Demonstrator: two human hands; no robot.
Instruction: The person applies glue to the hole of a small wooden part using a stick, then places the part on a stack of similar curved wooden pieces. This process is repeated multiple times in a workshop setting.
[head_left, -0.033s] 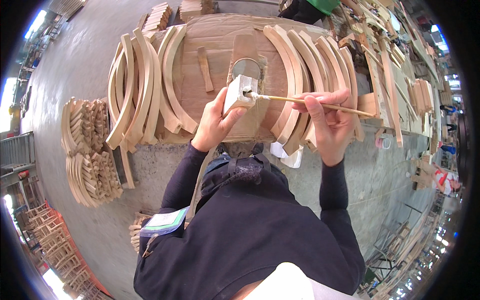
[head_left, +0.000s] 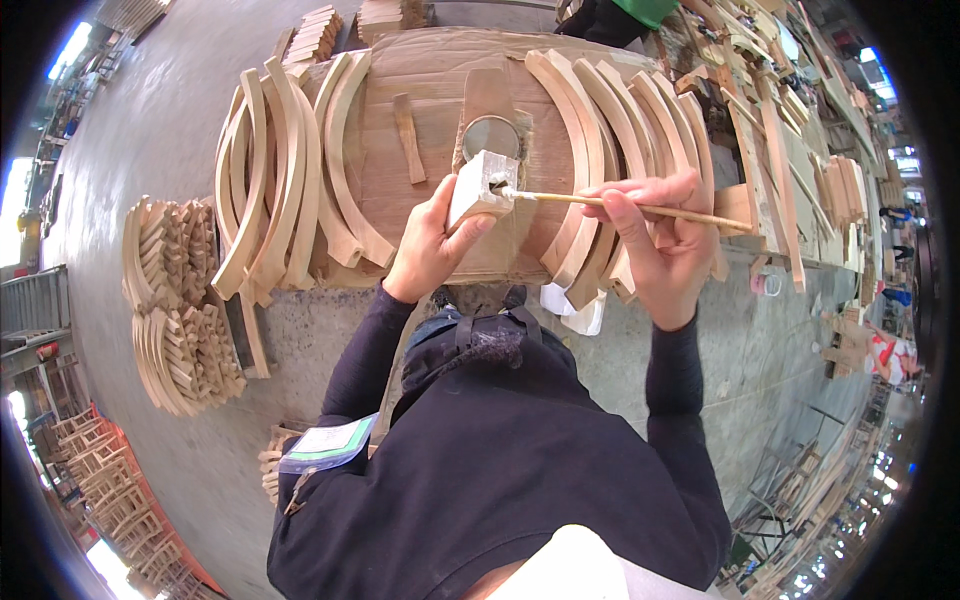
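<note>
**Hazards at the brush-and-block station**

Left hand (head_left: 432,245): closed around the pale rectangular wooden block (head_left: 480,187), thumb on one side and fingers wrapped on the other. The block is held raised above the brown cardboard-covered worktable (head_left: 440,70), just in front of the round open container (head_left: 491,135) that sits on it.

Right hand (head_left: 655,240): fingers pinched shut on the thin, light wooden brush handle (head_left: 640,208). The handle runs roughly level, its tip touching the recess in the block's end face.

Surroundings: stacks of curved pale wooden chair-back pieces (head_left: 270,180) lie on the left of the table, and a second stack of curved pieces (head_left: 620,110) lies on the right, directly beneath the right hand. A short flat wooden strip (head_left: 406,135) lies between the left stack and the container.

Probable faults:

1. Drip. The block is held over the table edge; excess coating on the tip would likely fall on the cardboard or on the person's dark clothing.
2. Smear. The right hand hovers just over the right-hand stack; a low sweep of the handle could mark those pieces.
3. Slip. The block is supported by one hand only. Side pressure from the brush may twist it in the grip, moving the tip off the recess.
4. Upset. The container stands just behind the block; a forward push could knock it.
</note>
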